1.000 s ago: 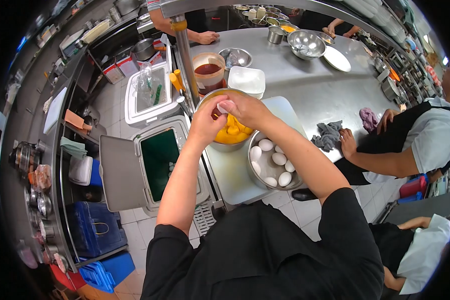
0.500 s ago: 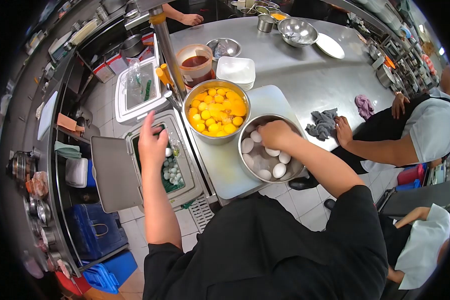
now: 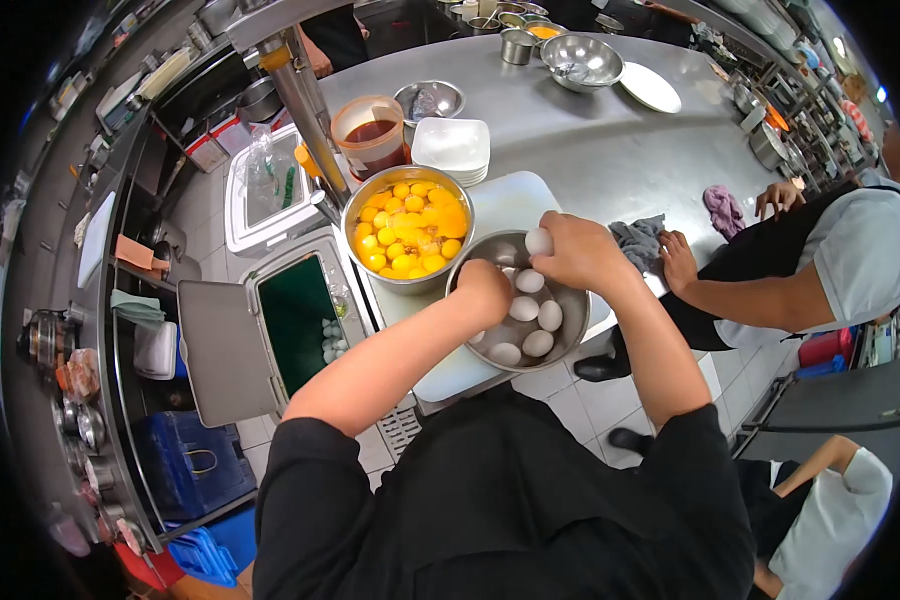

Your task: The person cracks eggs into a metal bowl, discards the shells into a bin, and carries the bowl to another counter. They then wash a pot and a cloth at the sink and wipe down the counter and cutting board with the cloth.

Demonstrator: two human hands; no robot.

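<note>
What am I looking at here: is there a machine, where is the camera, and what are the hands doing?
There is no machine. These are a person's bare hands, and every picture comes from one camera on that person's head, looking forward and down. The right hand holds a white egg at the rim of a steel bowl of eggs. The left hand reaches into that bowl; its fingertips are hidden, so its grip is unclear. The bowl sits on a board. Beside it, another bowl holds yolks.
</note>
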